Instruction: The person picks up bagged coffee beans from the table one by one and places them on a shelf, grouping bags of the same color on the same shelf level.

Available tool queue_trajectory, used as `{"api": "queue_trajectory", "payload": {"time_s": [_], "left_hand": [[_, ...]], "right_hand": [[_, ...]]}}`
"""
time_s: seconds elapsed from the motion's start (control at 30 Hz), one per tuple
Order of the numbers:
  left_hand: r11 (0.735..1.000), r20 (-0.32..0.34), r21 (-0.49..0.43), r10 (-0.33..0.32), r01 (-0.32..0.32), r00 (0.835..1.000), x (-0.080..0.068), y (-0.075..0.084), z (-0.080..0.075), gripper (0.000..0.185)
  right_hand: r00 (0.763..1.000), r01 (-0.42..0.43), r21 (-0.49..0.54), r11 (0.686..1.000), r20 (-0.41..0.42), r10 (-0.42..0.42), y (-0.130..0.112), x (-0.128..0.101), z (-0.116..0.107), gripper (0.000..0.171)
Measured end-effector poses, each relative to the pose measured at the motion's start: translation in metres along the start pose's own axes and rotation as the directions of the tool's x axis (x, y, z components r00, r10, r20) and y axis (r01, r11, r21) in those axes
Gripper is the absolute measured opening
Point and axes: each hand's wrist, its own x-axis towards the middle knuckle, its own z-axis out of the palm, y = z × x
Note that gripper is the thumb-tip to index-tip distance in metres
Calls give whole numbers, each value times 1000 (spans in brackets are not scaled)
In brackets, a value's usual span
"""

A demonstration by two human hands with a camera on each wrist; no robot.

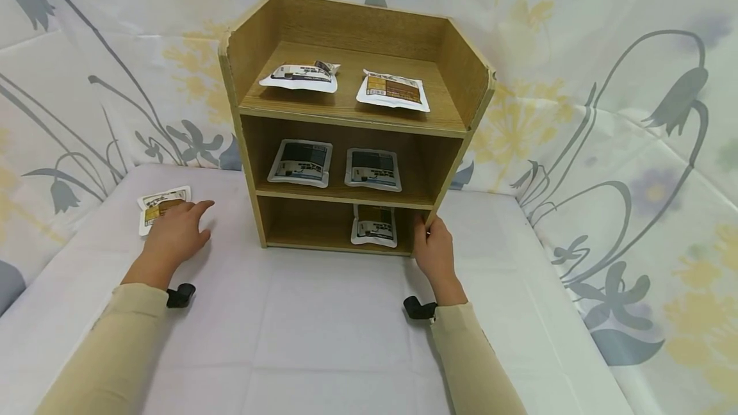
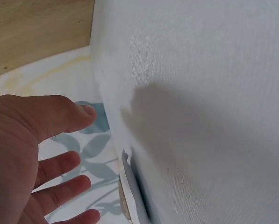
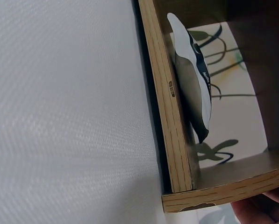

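A wooden three-tier shelf (image 1: 346,122) stands on the white-covered table. My right hand (image 1: 435,250) grips the lower front edge of its right side panel; in the right wrist view, fingers (image 3: 253,212) show on the panel's outer side. My left hand (image 1: 177,235), fingers loosely spread and apart from the thumb, hovers near a white packet with a yellow-brown label (image 1: 164,200) left of the shelf and partly covers it in the head view. The left wrist view shows that packet (image 2: 135,198) edge-on beyond the fingers. On the bottom tier, one packet (image 1: 375,226) lies at the right.
The top tier holds two packets, a left one (image 1: 302,77) and a right one (image 1: 393,90). Two dark-labelled packets, left (image 1: 301,163) and right (image 1: 373,170), lie on the middle tier. Flower-printed cloth (image 1: 634,146) hangs behind and beside the table (image 1: 323,332).
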Motion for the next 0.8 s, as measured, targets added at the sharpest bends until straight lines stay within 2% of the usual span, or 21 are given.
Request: {"api": "queue_trajectory", "payload": {"time_s": [0.57, 0.8], "left_hand": [[993, 93, -37, -110, 114, 990, 6, -20, 2, 56], [992, 88, -18, -126, 128, 988, 9, -29, 3, 56]], "right_hand": [[1000, -2, -4, 1000, 1, 2, 0, -1, 0, 37], [1000, -5, -3, 1000, 3, 5, 0, -1, 0, 36]]}}
